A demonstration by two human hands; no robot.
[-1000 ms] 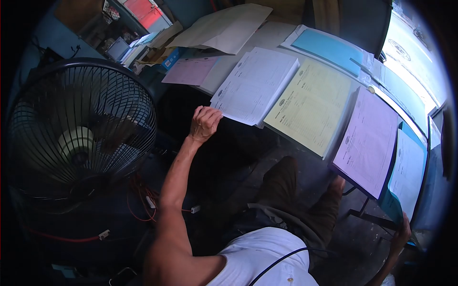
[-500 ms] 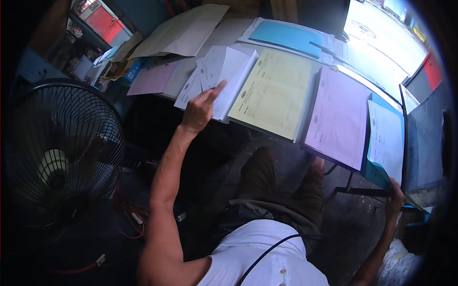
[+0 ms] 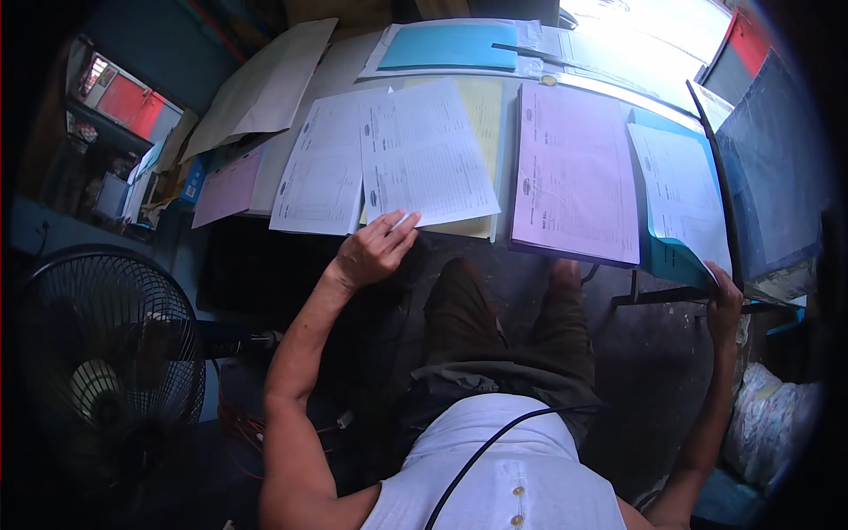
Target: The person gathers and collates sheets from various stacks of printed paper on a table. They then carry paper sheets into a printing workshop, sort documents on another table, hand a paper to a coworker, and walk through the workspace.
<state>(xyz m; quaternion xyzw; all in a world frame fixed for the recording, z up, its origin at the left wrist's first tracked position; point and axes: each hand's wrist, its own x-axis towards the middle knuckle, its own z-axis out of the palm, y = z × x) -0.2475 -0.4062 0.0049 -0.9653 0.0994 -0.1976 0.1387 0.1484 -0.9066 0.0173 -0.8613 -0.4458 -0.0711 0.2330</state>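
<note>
My left hand (image 3: 378, 249) pinches the near edge of a white printed form (image 3: 428, 155). That sheet lies tilted across the yellow forms (image 3: 481, 102), covering most of them. Left of it is the stack of white forms (image 3: 320, 163). At the far right, the fingers of my right hand (image 3: 725, 300) close on the near corner of a white form (image 3: 678, 181). A teal sheet (image 3: 669, 258) under that form curls up at its near edge. Between the two hands lies a stack of pink forms (image 3: 576, 177), which neither hand touches.
A large brown paper sheet (image 3: 265, 88) and a pink sheet (image 3: 228, 190) lie on the left. Blue paper (image 3: 449, 46) is at the back of the table. A standing fan (image 3: 106, 353) is at my left, and a dark panel (image 3: 773, 168) stands at the right edge.
My left hand has brought a white form rightward off the white stack and over the yellow forms. My right hand stays at the right-hand sheets' corner. The view has shifted.
</note>
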